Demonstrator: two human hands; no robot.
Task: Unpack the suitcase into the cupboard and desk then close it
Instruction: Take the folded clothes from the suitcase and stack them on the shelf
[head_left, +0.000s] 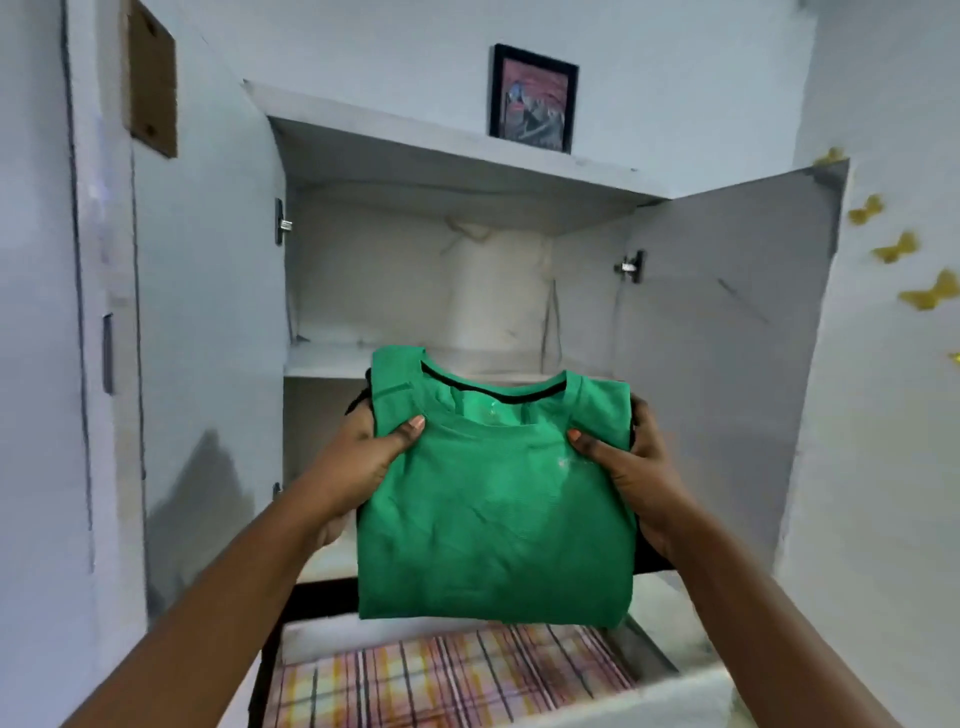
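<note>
Both hands held a folded green shirt (496, 499) out in front of the open cupboard (447, 171), the left hand (363, 457) and the right hand (628, 467) each in a pinching grip on a side edge, thumbs on top of the cloth and fingers hidden underneath. The shirt hung in the air, not yet on any shelf; the upper shelf (332, 364) lay just beyond and slightly above the grip. To set it down well, it seemed best to keep the fold level, slide it in collar first over the shelf lip, and let go only once the cloth lay flat, so the fold would not spring open. Both cupboard doors stood wide to either side of the grip. Below the grip lay a plaid cloth (447, 675). Above the cupboard stood a framed picture (532, 98), and yellow butterfly decorations (930, 296) dotted the wall to the right.
</note>
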